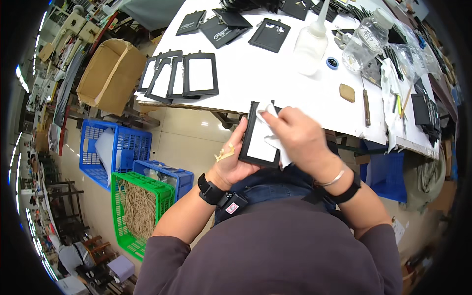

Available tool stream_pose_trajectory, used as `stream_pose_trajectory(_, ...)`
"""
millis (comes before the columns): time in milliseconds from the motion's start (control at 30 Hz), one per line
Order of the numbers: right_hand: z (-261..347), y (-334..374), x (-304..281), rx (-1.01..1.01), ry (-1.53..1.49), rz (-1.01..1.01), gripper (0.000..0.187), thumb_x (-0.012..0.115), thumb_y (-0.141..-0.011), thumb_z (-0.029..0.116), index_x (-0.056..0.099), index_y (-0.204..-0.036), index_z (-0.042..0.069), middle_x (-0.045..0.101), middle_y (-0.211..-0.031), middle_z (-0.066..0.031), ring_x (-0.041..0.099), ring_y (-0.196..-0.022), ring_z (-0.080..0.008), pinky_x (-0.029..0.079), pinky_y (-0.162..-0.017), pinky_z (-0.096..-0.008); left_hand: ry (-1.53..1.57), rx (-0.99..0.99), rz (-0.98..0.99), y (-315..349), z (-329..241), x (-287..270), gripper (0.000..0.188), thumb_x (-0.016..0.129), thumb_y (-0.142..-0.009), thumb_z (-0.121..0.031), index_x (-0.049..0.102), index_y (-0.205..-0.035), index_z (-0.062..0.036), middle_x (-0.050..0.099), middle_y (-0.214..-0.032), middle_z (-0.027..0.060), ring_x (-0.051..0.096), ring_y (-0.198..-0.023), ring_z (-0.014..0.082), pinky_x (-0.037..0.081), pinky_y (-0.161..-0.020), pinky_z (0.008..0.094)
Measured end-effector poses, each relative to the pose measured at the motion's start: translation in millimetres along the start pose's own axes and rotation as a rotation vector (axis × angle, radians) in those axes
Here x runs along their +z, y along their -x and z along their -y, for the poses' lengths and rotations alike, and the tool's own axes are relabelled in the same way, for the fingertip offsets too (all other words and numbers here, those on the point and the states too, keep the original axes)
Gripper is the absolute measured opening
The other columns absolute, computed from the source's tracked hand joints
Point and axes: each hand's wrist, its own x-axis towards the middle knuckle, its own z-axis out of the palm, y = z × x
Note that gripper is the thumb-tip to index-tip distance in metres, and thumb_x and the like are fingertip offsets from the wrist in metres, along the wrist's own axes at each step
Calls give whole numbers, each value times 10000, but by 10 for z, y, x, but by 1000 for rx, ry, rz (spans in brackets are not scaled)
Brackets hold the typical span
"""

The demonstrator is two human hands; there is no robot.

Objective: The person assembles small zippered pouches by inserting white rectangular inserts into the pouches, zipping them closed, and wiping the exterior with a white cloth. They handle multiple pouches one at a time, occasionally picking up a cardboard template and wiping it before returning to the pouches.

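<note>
My left hand (234,158) grips a black badge holder (259,147) by its left edge and lower corner, in front of the table edge. The holder has a dark frame around a pale window. A white cloth (272,140) is pinched in my right hand (301,136), its fingers pressed against the holder's upper part. Cloth folds hide some of the holder's right side. Something pale yellow, like thin strips, sits on my left hand near the thumb base. On the table to the left, several similar badge holders (200,73) lie overlapping, with their windows up.
Further back lie more black holders (269,35). A white squeeze bottle (311,43), a clear bottle (364,42), a blue-rimmed roll (332,63), a tan block (347,93) and a wooden-handled awl (366,110) occupy the table's right. Blue crates (132,145), a green crate (164,196) and a cardboard box (110,73) stand left.
</note>
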Motion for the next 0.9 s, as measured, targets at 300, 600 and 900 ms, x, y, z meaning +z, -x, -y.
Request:
stream_pose_trajectory(300,-210,18,-44,-102,131,59,337,571,-712,146,618,-1034,58,441,-686,-29,479,-630,-180,384,-539,-295,-92,-3,-76,-47,18,45,563,312,-948,-502,400,-1323,-91,471,-1301,117,478,-1179,257,416,-962,455)
stream_pose_trajectory(600,-259,48,-94,-150,175,110,311,569,-715,123,628,-1014,62,442,-691,-25,468,-632,-168,383,-545,-284,-183,-12,-156,-70,-11,131,564,301,-952,-493,404,-1319,-77,475,-1290,137,493,-1159,269,411,-961,458)
stream_pose_trajectory(900,-75,345,-634,328,-496,304,225,551,-738,-29,639,-912,83,526,-796,-81,555,-761,-232,457,-655,-304,-141,-109,-157,29,18,138,656,248,-944,-530,303,-1389,-52,412,-1344,199,488,-1158,321,396,-965,500)
